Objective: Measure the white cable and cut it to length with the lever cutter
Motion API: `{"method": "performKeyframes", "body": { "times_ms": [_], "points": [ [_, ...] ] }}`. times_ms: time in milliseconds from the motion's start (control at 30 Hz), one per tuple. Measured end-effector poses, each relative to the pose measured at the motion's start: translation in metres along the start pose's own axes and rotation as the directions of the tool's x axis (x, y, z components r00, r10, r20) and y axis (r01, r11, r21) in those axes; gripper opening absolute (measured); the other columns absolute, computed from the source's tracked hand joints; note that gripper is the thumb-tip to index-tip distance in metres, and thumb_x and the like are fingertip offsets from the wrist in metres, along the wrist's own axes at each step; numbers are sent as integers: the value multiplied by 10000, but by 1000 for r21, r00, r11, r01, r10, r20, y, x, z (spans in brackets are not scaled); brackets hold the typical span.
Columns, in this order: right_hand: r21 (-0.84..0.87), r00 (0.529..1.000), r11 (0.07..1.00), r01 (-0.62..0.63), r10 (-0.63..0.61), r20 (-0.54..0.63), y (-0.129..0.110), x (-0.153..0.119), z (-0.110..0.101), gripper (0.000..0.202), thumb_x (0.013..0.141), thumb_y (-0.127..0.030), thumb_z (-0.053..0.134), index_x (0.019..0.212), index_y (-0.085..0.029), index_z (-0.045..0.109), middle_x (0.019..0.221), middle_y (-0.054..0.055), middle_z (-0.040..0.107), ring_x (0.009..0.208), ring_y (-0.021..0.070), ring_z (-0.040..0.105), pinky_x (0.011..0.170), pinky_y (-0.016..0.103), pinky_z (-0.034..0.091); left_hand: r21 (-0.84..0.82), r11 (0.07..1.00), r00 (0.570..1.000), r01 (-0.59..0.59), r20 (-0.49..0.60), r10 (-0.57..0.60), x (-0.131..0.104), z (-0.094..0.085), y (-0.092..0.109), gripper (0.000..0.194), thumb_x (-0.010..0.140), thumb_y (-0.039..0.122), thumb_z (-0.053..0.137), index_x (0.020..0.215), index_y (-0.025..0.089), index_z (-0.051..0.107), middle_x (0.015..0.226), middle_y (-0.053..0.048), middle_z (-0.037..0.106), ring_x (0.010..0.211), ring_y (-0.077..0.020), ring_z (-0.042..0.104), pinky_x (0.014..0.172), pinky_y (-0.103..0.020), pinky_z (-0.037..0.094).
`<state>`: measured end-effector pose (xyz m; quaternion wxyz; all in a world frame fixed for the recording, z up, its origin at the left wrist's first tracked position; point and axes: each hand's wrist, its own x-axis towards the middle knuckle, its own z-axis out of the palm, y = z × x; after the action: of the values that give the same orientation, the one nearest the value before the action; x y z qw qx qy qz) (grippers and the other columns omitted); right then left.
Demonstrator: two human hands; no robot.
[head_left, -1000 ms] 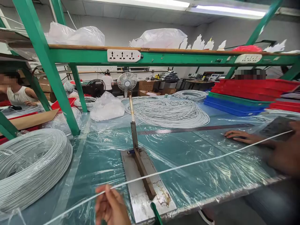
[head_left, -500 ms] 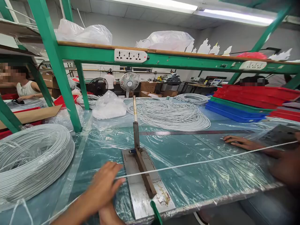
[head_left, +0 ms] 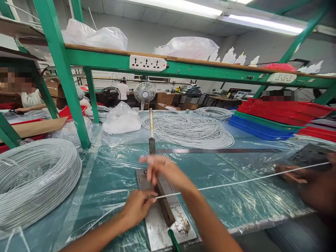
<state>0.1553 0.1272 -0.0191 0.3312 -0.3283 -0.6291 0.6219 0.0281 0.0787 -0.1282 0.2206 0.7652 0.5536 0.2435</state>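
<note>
A white cable (head_left: 231, 184) runs across the bench from the right, over the metal base of a lever cutter (head_left: 154, 229). My left hand (head_left: 138, 207) pinches this cable just left of the cutter's dark bar, and a tail of cable trails behind the wrist. Above the bar, my right hand (head_left: 164, 170) is lifted toward the upright lever (head_left: 151, 126), fingers stretched and slightly blurred, holding nothing. At the right, a co-worker's hand (head_left: 291, 174) is near the same cable. A green handle (head_left: 173, 239) lies at the base's near edge.
A big cable coil (head_left: 39, 185) sits left, and looser coils (head_left: 189, 131) lie behind the cutter. A steel ruler (head_left: 217, 151) crosses the bench. Stacked red, green and blue trays (head_left: 273, 113) stand at right. A green shelf beam (head_left: 210, 70) spans overhead.
My left hand has moved right to the cutter's bar. My right hand has come up from beneath it toward the lever. The co-worker's hand has drawn back to the right.
</note>
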Motion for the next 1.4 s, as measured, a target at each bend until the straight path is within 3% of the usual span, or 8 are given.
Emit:
{"method": "performKeyframes", "body": {
  "times_ms": [33, 133, 333, 533, 833, 1067, 1267, 1400],
  "points": [
    [-62, 963, 996, 60, -74, -259, -16, 19, -21, 363, 812, -446, 575, 923, -110, 659, 550, -13, 593, 435, 67, 507, 454, 173, 387, 70, 996, 997, -49, 55, 45, -3, -1, 2, 308, 867, 256, 457, 1095, 194, 655, 756, -45, 717, 662, -194, 644, 653, -254, 479],
    [-89, 895, 995, 40, -75, -440, -40, 79, -71, 291, 898, -374, 495, 971, -112, 598, 527, -63, 502, 379, 33, 389, 396, 154, 308, 262, 951, 966, -164, 236, 102, -9, -2, 8, 377, 897, 150, 330, 1172, 194, 583, 869, -127, 702, 768, -263, 658, 698, -341, 472],
    [-48, 950, 997, -67, 50, -309, -43, 129, -91, 481, 994, -338, 183, 942, -55, 568, 693, -48, 495, 460, -26, 422, 488, 101, 361, -180, 983, 992, 26, 127, -3, 1, 1, 10, 237, 833, 132, 400, 798, 141, 634, 770, -60, 640, 738, -177, 577, 641, -248, 378],
    [-1, 964, 998, -56, 54, -262, -54, 122, -83, 745, 863, -444, 8, 940, 98, 515, 636, -35, 546, 357, -89, 286, 442, 133, 220, -596, 776, 973, 209, 209, -101, 18, 12, 3, 254, 719, 365, 558, 591, 153, 504, 551, 37, 427, 552, -103, 386, 533, -228, 270],
    [99, 958, 994, -54, 79, -277, -68, 39, -81, 731, 856, -425, 10, 1064, 35, 539, 520, -38, 531, 397, -24, 503, 471, 144, 293, -667, 670, 942, 325, 167, -291, 38, 47, -10, 498, 524, 532, 697, 447, 192, 341, 432, 85, 288, 462, -61, 239, 476, -236, 144],
    [266, 945, 954, -138, 207, -253, -31, -76, -55, 349, 724, -536, 628, 730, -198, 542, 468, 6, 584, 353, 104, 510, 354, 162, 371, -638, 694, 931, 334, 109, -348, 45, 57, -17, 410, 559, 356, 695, 434, 182, 346, 421, 86, 284, 460, -61, 268, 480, -223, 165],
    [403, 818, 850, -340, 479, -318, 8, -144, -23, 584, 684, -390, 705, 1208, -245, 492, 609, -6, 605, 347, 84, 493, 332, 155, 380, -641, 714, 945, 282, 58, -321, 43, 59, -19, 395, 585, 371, 685, 448, 176, 370, 433, 82, 296, 458, -63, 285, 478, -222, 167],
    [495, 736, 758, -425, 608, -299, 19, -159, -5, 227, 718, -360, 666, 842, -183, 598, 603, -9, 543, 326, 35, 418, 310, 130, 351, -637, 724, 950, 264, 43, -309, 41, 57, -18, 406, 588, 371, 693, 445, 178, 365, 432, 84, 291, 450, -60, 275, 472, -223, 155]
  ]
}}
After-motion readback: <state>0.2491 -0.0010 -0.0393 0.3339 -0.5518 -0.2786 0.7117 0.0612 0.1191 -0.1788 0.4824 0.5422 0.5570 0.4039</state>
